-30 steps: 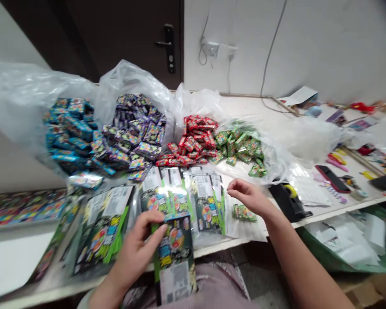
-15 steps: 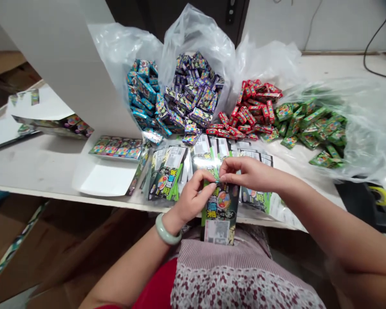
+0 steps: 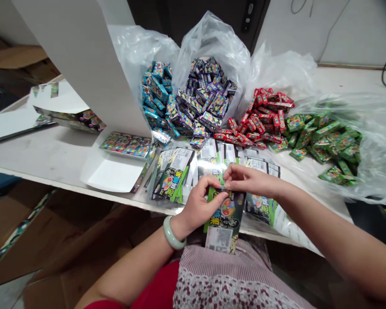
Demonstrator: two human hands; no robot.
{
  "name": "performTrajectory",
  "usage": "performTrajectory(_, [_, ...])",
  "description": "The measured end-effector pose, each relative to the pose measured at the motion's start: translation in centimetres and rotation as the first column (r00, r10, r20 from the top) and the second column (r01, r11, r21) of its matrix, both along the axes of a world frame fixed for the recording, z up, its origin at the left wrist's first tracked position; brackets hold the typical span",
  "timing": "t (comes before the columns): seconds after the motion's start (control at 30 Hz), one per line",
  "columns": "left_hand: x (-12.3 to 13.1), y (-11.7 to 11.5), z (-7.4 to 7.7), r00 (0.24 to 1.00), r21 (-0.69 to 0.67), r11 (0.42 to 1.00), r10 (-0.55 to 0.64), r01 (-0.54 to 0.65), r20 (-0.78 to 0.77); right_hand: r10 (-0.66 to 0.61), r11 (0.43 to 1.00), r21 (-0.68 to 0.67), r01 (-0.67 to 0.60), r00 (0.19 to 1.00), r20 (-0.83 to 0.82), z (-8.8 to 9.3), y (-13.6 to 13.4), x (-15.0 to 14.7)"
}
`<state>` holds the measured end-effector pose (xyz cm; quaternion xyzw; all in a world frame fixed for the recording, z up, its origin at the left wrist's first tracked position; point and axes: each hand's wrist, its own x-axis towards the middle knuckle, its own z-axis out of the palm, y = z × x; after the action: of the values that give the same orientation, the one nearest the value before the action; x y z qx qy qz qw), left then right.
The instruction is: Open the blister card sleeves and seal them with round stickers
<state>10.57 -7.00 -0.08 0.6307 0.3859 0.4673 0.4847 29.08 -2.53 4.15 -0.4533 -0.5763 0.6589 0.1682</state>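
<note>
A black and green printed packet point(image 3: 224, 221) hangs over the table's front edge, its lower end against my apron. My left hand point(image 3: 202, 205) has its thumb and curled fingers closed on the packet's upper left edge. Beside it, my right hand point(image 3: 248, 180) pinches at the packet's top edge; a small blue bit shows between the fingertips, too small to name. Similar packets lie in stacks to the left point(image 3: 170, 182), behind the hands point(image 3: 209, 159) and to the right point(image 3: 260, 208), partly hidden by my right hand.
Plastic bags spill small blue boxes point(image 3: 157, 92), purple boxes point(image 3: 212, 94), red boxes point(image 3: 263, 116) and green boxes point(image 3: 334, 137) along the back. An open white carton point(image 3: 116, 174) holding a row of small boxes stands at left. Brown cardboard point(image 3: 83, 244) lies below the table.
The view has turned a little left, so the scene sits further right. My left thumb reaches further across the packet; both hands are still at its top edge.
</note>
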Motion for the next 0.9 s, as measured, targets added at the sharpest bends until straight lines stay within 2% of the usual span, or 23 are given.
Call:
performTrajectory(0.07, [-0.6, -0.9, 0.2, 0.989, -0.137, 0.982, -0.12, 0.131, 0.081, 0.042, 0.969, -0.235, -0.074, 0.989, -0.14, -0.4, 0.2, 0.2])
performTrajectory(0.1, [-1.1, -1.4, 0.4, 0.974, -0.21, 0.954, -0.189, 0.213, 0.127, 0.045, 0.944, -0.313, -0.101, 0.982, -0.181, -0.4, 0.2, 0.3])
performTrajectory(0.17, [-2.8, -2.5, 1.3, 0.945, -0.298, 0.899, -0.286, 0.322, 0.161, 0.029, 0.916, -0.384, -0.115, 0.975, -0.222, -0.2, 0.1, 0.5])
performTrajectory(0.23, [-5.3, -3.2, 2.9, 0.959, -0.263, 0.922, -0.27, 0.282, 0.082, 0.029, 0.928, -0.356, -0.112, 0.972, -0.232, 0.2, -0.1, 0.8])
performTrajectory(0.27, [-6.9, -3.3, 4.0, 0.98, -0.202, 0.959, -0.2, 0.2, 0.023, 0.025, 0.947, -0.308, -0.095, 0.974, -0.224, 0.4, -0.1, 1.0])
performTrajectory(0.3, [-8.7, -3.2, 5.2, 0.996, -0.108, 0.991, -0.083, 0.079, -0.029, 0.007, 0.967, -0.248, -0.059, 0.978, -0.207, 0.5, 0.0, 1.2])
performTrajectory(0.33, [-10.6, -2.7, 6.3, 0.995, 0.005, 0.998, 0.067, -0.067, -0.068, -0.027, 0.983, -0.186, -0.008, 0.982, -0.185, 0.4, 0.1, 1.3])
performTrajectory(0.37, [-12.6, -2.0, 7.1, 0.965, 0.133, 0.964, 0.242, -0.228, -0.097, -0.068, 0.991, -0.128, 0.048, 0.985, -0.159, 0.3, 0.2, 1.3])
performTrajectory(0.4, [-14.5, -0.9, 7.7, 0.898, 0.269, 0.888, 0.419, -0.373, -0.138, -0.105, 0.992, -0.079, 0.095, 0.985, -0.134, 0.0, 0.3, 1.2])
performTrajectory(0.43, [-16.5, 0.5, 7.9, 0.806, 0.403, 0.801, 0.552, -0.442, -0.213, -0.131, 0.991, -0.044, 0.127, 0.985, -0.113, -0.4, 0.3, 0.9])
performTrajectory(0.47, [-18.3, 2.1, 7.7, 0.704, 0.517, 0.729, 0.645, -0.449, -0.297, -0.14, 0.99, -0.021, 0.139, 0.985, -0.096, -0.8, 0.2, 0.4])
performTrajectory(0.5, [-19.9, 3.8, 7.1, 0.618, 0.612, 0.691, 0.685, -0.385, -0.385, -0.128, 0.992, -0.005, 0.128, 0.988, -0.083, -1.3, 0.0, -0.1])
performTrajectory(0.53, [-21.3, 5.6, 6.2, 0.539, 0.667, 0.689, 0.69, -0.283, -0.484, -0.099, 0.995, 0.006, 0.099, 0.992, -0.073, -1.8, -0.2, -0.8])
performTrajectory(0.63, [-24.3, 9.8, 2.7, 0.483, 0.658, 0.733, 0.646, -0.175, -0.591, 0.035, 0.999, 0.042, -0.032, 0.998, -0.059, -3.4, -1.2, -2.6])
performTrajectory(0.7, [-25.2, 11.1, 0.6, 0.462, 0.617, 0.776, 0.598, -0.129, -0.655, 0.11, 0.991, 0.086, -0.106, 0.993, -0.043, -4.3, -1.7, -3.5])
performTrajectory(0.8, [-25.7, 11.4, -1.4, 0.425, 0.537, 0.839, 0.517, -0.082, -0.743, 0.153, 0.978, 0.139, -0.153, 0.988, 0.012, -4.9, -1.7, -4.1])
performTrajectory(0.9, [-26.0, 11.0, -2.1, 0.405, 0.463, 0.884, 0.445, -0.059, -0.798, 0.18, 0.962, 0.197, -0.19, 0.981, 0.067, -4.5, -0.5, -4.9])
